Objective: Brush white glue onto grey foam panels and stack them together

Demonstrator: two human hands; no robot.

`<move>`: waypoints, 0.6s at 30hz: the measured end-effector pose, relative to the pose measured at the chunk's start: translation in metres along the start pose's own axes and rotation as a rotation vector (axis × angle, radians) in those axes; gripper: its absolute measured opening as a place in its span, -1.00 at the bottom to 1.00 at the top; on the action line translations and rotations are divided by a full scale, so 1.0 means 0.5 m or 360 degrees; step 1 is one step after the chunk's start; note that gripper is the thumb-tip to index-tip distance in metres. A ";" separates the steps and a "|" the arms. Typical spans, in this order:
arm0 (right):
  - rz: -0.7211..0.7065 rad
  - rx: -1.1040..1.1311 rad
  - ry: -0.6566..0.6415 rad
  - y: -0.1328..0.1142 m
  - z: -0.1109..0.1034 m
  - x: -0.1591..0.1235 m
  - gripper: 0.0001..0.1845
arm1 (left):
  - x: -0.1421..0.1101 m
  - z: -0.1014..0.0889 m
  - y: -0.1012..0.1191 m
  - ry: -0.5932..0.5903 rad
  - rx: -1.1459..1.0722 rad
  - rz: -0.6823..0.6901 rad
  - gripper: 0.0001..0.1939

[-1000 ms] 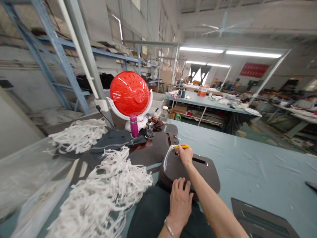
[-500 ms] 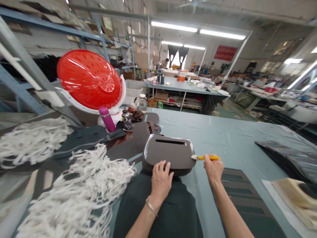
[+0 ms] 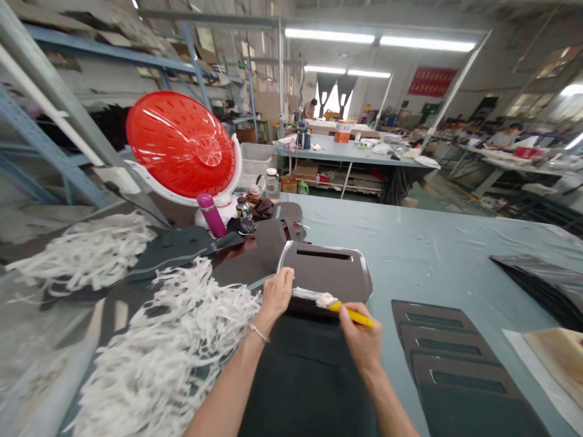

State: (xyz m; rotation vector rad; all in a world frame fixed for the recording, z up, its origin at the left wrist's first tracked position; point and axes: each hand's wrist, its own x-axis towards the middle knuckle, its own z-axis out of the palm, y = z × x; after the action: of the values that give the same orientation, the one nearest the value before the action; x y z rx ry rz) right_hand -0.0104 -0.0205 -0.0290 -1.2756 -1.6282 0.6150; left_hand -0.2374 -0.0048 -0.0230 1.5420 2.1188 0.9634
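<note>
A stack of dark grey rounded panels [image 3: 328, 270] lies before me, the top one with a long slot near its far edge and white glue along its rim. My left hand [image 3: 277, 292] is at the near left corner, fingers together and closed on the panel's edge. In my right hand [image 3: 362, 334] is a glue brush [image 3: 353, 312] with a yellow handle. Its white, glue-laden bristles touch the near edge, where a wet white streak shows to their left. Dark green sheet material [image 3: 305, 370] lies below the stack, nearer to me.
White strips [image 3: 168, 352] are heaped at the left. Slotted dark panels [image 3: 455, 358] overlap at the right, near a black sheet pile [image 3: 537, 291]. A purple bottle [image 3: 212, 215] and a red basket [image 3: 182, 145] stand at the back left of the table [image 3: 423, 249]. People work farther off.
The brush has moved from the panel's right edge to its near edge, leaving a white streak. My left hand has shifted from the front top to the left corner. The view has turned slightly left.
</note>
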 end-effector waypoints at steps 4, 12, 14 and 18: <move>0.0274 -0.0376 0.0738 0.067 -0.115 0.045 -0.72 | -0.022 0.015 0.011 0.0071 0.0229 0.0207 -0.61; -0.0014 0.0354 -0.0016 -0.071 0.201 0.167 -0.68 | -0.056 0.053 0.049 0.0310 0.0758 0.0374 -0.75; -0.0005 0.0276 -0.0009 -0.051 0.208 0.184 -0.68 | -0.055 0.055 0.046 0.0313 0.0756 0.0376 -0.75; 0.0210 -0.0218 0.0559 0.040 0.095 0.219 -0.66 | -0.054 0.055 0.043 0.0285 0.0705 0.0367 -0.71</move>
State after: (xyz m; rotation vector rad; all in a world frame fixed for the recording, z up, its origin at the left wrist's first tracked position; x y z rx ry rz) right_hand -0.0446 0.0955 -0.0256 -1.5066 -1.3203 0.3370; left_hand -0.1958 -0.0174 -0.0303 2.0140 2.4405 0.7570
